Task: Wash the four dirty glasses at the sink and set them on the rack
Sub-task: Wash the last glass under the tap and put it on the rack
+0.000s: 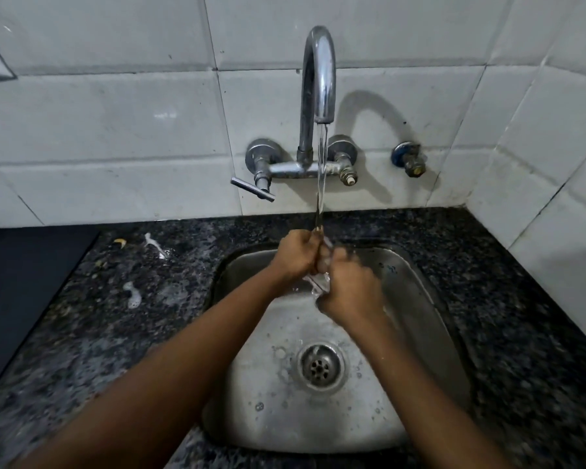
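Both my hands meet over the steel sink (pixel 251 384), under the stream of water (pixel 321 170) that runs from the tap (pixel 318 72). My left hand (pixel 296 255) and my right hand (pixel 351 291) are curled round a clear glass (pixel 320 282). Only a wet, shiny sliver of the glass shows between my palms; the rest is hidden. Water splashes off it into the basin. No other glass and no rack appear in this view.
The tap's lever handle (pixel 252 188) sticks out at the left, and a wall valve (pixel 409 159) sits at the right. The drain (pixel 320 367) lies below my hands. Foam blobs (pixel 132 296) dot the dark granite counter (pixel 115 333). A black slab (pixel 21 282) borders the counter's left side.
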